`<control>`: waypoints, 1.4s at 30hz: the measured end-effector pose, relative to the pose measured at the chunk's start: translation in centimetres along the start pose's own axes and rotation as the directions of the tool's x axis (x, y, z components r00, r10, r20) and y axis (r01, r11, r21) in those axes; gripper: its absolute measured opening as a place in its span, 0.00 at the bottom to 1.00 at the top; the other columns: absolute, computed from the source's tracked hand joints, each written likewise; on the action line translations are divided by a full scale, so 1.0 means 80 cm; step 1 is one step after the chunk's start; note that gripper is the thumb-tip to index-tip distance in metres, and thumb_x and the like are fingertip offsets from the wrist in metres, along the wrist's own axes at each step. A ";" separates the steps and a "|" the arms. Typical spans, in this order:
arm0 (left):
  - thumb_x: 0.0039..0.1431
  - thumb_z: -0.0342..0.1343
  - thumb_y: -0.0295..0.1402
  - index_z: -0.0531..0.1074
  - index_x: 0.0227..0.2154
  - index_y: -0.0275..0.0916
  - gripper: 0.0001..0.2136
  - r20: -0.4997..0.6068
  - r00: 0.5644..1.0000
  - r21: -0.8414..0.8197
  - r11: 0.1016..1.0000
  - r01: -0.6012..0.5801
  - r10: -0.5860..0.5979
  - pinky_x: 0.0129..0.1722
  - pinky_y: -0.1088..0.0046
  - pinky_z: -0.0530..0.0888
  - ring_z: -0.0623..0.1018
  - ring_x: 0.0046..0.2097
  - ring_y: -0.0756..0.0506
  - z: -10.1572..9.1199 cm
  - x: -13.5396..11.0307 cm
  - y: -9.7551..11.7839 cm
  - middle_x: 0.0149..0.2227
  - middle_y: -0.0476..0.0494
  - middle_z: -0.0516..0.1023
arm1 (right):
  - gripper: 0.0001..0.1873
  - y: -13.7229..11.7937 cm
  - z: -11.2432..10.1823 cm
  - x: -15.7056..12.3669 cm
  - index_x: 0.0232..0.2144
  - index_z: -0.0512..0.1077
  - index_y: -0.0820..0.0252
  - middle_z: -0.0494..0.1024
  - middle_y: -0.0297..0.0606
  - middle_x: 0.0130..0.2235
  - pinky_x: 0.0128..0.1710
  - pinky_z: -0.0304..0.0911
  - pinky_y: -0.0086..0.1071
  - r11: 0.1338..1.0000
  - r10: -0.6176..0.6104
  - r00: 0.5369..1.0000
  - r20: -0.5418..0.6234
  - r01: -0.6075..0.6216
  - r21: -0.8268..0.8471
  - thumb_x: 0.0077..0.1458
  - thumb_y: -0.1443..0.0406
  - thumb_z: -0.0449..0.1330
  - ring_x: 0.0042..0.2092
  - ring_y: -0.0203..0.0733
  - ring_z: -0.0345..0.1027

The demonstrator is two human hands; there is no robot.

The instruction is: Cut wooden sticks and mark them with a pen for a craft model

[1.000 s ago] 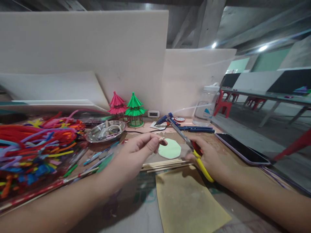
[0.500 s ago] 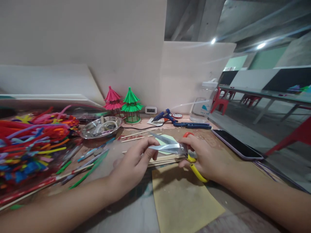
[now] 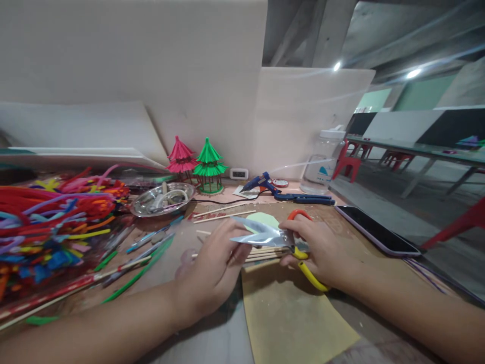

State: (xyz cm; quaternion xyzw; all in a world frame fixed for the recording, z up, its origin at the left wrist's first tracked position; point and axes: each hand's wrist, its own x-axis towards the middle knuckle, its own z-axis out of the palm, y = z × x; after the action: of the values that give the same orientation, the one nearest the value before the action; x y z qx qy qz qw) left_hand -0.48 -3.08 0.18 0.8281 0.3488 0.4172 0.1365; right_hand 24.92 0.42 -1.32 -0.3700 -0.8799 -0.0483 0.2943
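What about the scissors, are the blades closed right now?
No, the scissors are in the right hand with their two blades spread apart.

Glue gun (image 3: 261, 183) lies behind scissors (image 3: 275, 238) — phone (image 3: 376, 230) right.

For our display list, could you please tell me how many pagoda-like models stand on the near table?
2: a green model, left of the small white device, and a pink model, left of the green one, its base partly hidden.
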 end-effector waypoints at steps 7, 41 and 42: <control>0.71 0.43 0.32 0.71 0.42 0.42 0.10 -0.013 1.000 0.023 0.999 0.023 -0.023 0.47 0.67 0.72 0.75 0.46 0.43 0.000 0.000 0.000 0.42 0.43 0.77 | 0.22 0.001 0.003 -0.002 0.47 0.70 0.62 0.75 0.41 0.37 0.32 0.63 0.35 0.999 -0.017 0.999 -0.043 0.019 0.033 0.57 0.54 0.64 0.33 0.44 0.70; 0.56 0.44 0.21 0.69 0.36 0.42 0.13 -0.071 0.997 0.028 0.999 -0.035 0.037 0.41 0.72 0.75 0.76 0.40 0.46 -0.005 0.004 0.005 0.37 0.47 0.77 | 0.26 0.005 0.009 -0.007 0.48 0.71 0.59 0.77 0.41 0.38 0.31 0.59 0.36 0.991 -0.125 0.987 -0.105 0.119 -0.065 0.56 0.47 0.64 0.34 0.46 0.72; 0.55 0.44 0.20 0.69 0.36 0.42 0.13 -0.068 0.997 0.020 0.999 -0.034 0.036 0.42 0.72 0.74 0.76 0.41 0.46 -0.005 0.004 0.005 0.37 0.47 0.78 | 0.26 0.005 0.009 -0.007 0.48 0.71 0.59 0.76 0.41 0.38 0.31 0.59 0.36 0.991 -0.123 0.987 -0.103 0.117 -0.062 0.56 0.47 0.64 0.34 0.46 0.71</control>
State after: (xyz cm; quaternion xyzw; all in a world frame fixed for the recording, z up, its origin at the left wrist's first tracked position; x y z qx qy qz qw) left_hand -0.49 -3.18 0.85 0.8206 0.3426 0.4441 0.1093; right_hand 25.13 0.57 -2.26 -0.3212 -0.8819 -0.1104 0.3270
